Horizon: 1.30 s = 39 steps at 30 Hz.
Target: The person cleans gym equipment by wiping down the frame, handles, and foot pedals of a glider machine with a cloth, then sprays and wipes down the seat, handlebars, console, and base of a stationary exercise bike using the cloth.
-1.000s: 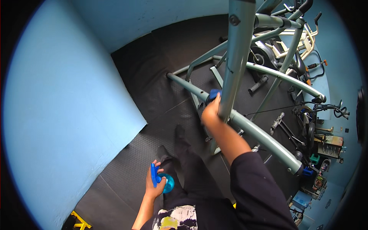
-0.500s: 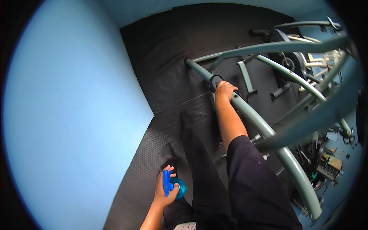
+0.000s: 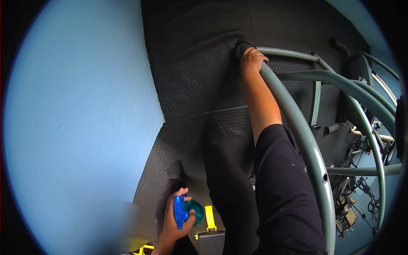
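My left hand (image 3: 172, 219) is closed around a spray bottle (image 3: 193, 212) with a blue trigger head and a translucent teal body, held low before my legs. My right arm reaches far forward. The fingers of my right hand (image 3: 254, 59) are wrapped over the far end of a grey-green metal tube (image 3: 297, 123), part of a gym machine frame. A dark cloth (image 3: 243, 49) shows under and beyond those fingers, around the tube; most of it is hidden by the hand.
A light blue wall (image 3: 85, 106) rises on the left, its corner close to my feet. Black textured rubber mats (image 3: 191, 85) cover the floor. More curved tubes (image 3: 369, 131) and gym equipment fill the right. A dark object with a yellow strap (image 3: 210, 217) shows near the lower edge.
My right hand and the dark cloth have slid along the tube to its far end. The view has shifted, and the yellow-strapped object has come in. The left hand keeps the spray bottle.
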Tool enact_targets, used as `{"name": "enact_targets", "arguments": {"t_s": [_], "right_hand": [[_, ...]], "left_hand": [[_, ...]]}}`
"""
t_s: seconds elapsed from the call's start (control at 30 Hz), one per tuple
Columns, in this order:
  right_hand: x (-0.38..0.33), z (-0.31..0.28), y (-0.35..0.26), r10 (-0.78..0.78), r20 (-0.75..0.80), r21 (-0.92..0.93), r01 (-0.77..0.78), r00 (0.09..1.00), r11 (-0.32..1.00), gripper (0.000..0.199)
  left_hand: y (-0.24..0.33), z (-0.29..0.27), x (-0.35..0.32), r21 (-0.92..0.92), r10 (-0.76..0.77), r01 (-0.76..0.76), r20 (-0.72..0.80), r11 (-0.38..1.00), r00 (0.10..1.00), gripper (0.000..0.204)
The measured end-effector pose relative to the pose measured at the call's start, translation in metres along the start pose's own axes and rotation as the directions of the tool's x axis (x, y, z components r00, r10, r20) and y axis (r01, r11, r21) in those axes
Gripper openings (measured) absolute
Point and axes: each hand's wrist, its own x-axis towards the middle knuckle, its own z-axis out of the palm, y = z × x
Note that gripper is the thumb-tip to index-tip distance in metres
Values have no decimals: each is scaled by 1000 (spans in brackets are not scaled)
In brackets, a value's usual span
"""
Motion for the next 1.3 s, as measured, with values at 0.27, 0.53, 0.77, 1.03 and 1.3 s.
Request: {"name": "enact_targets", "arguments": {"t_s": [0.27,0.53,0.77,1.03,1.3], "right_hand": [[-72,-66,72,4,354,149,-61,935,987,65],[-322,-226,145,-307,520,791,-314,797,525,51],[-617,-288,187,-446,-45,203,-429,894,-880,53],[-774,-263,321,31,330,238,-51,943,-970,52],[-920,-199,446,320,636,-391,650,703,-652,62]], "left_hand": [[40,-19,-34,56,152,-155,63,986,986,73],[80,-67,-121,4,98,-104,309,995,946,84],[127,-85,-192,275,509,-671,475,689,717,83],[232,3,-301,128,117,-586,925,800,363,79],[273,169,-430,-75,-23,-772,993,631,-115,77]]}}
